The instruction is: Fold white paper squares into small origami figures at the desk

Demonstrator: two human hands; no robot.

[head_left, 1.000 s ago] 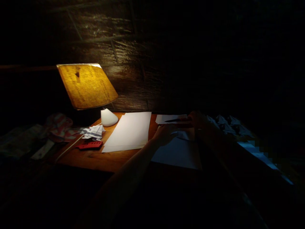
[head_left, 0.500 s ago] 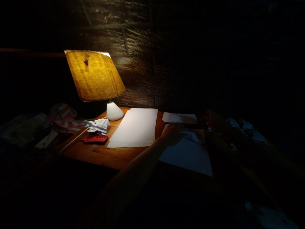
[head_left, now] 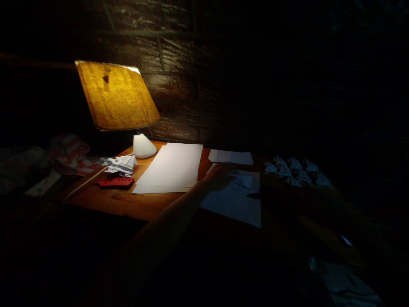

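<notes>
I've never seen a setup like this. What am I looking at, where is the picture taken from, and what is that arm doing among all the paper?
There's no machine here, just a person working with bare hands. The pictures come from a camera worn on their head, looking forward and down. The arm reaching in from the lower left ends in their left hand, which rests on a white paper sheet. Their right arm is in deep shadow, so I can't tell what its hand is doing. On the wooden desk are a stack of white paper, a table lamp, a crumpled paper and a red object. Small folded paper pieces sit in a group to the right.
</notes>
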